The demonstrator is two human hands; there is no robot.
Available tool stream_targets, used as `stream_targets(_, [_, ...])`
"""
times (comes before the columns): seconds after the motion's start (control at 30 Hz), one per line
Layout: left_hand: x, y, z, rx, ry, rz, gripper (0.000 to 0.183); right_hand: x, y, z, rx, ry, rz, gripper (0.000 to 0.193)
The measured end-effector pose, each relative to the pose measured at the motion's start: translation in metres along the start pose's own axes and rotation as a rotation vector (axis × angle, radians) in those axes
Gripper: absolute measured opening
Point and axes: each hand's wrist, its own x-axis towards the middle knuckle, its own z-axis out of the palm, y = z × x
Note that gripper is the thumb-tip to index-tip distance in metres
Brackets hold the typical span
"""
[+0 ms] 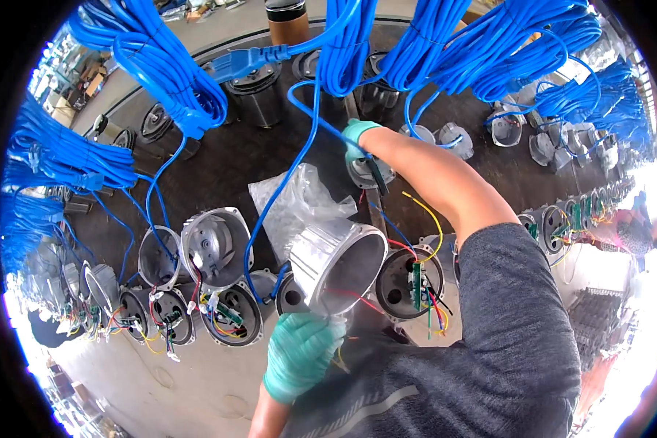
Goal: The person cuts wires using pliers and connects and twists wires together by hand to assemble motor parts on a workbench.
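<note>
My left hand (303,354), in a green glove, is closed at the lower rim of a silver metal housing (310,263). The housing tilts with its wide round mouth toward me, and a thin red wire crosses that mouth. My right hand (359,139), also gloved, reaches far across the bench. It is over a small round metal end cap (359,172) with a black sleeve (377,175) and a blue cable beside it. Most of the right fingers are hidden, so their grip does not show. A crumpled clear plastic bag (288,197) lies behind the housing.
Bundled blue power cables (160,69) hang across the far side. Dark cylinders (259,98) stand beneath them. Along the near edge, round housings (231,314) hold green circuit boards (417,285) and loose coloured wires. More metal caps (505,131) lie at the right.
</note>
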Motion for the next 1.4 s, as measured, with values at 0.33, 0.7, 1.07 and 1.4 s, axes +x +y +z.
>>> stream_targets(0.33, [-0.009, -0.005, 0.005, -0.008, 0.041, -0.001, 0.033, -0.114, -0.025, -0.068, -1.016, -0.065, -0.786, 0.021])
stream_targets(0.7, [-0.004, 0.000, 0.002, -0.014, 0.019, 0.007, 0.032, -0.045, -0.110, 0.051, 0.241, -0.105, -0.183, 0.050])
stream_targets(1.07, [-0.007, -0.007, 0.008, -0.019, 0.070, 0.044, 0.027, -0.133, -0.046, -0.015, 0.569, 0.042, -0.077, 0.031])
stream_targets(1.4, [-0.005, -0.005, 0.010, -0.058, 0.099, 0.023, 0.029, -0.170, -0.040, -0.027, -0.168, 0.349, -0.174, 0.032])
